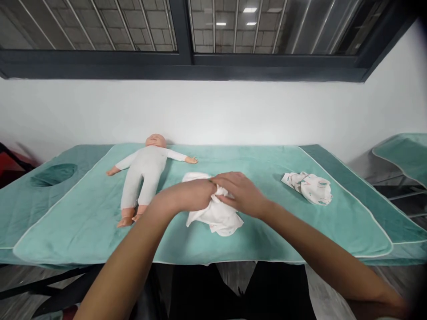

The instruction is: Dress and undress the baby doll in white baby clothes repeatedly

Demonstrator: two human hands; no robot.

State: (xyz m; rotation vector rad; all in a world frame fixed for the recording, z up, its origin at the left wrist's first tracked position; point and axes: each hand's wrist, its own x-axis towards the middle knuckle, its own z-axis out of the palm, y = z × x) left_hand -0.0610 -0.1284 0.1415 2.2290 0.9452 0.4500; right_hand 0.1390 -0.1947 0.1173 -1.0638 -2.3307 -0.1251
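Note:
A white piece of cloth [222, 218], possibly a small baby garment, lies bunched up on the green cover in the middle. My right hand [242, 194] bends its fingers over the top of it and grips a gathered fold. My left hand [204, 194] is bent at the wrist and pushed against the same cloth. Its fingers are hidden by the fabric and my right hand. To the left lies a baby doll [145, 166] on its back, in a white long-sleeved suit with bare hands and feet.
A bundled white cloth with a small coloured print [308, 188] lies to the right. The green padded bed [263, 244] stands against a white wall below a barred window [187, 66]. A face hole [55, 174] is at its left end. Another green-covered bed [405, 153] is at far right.

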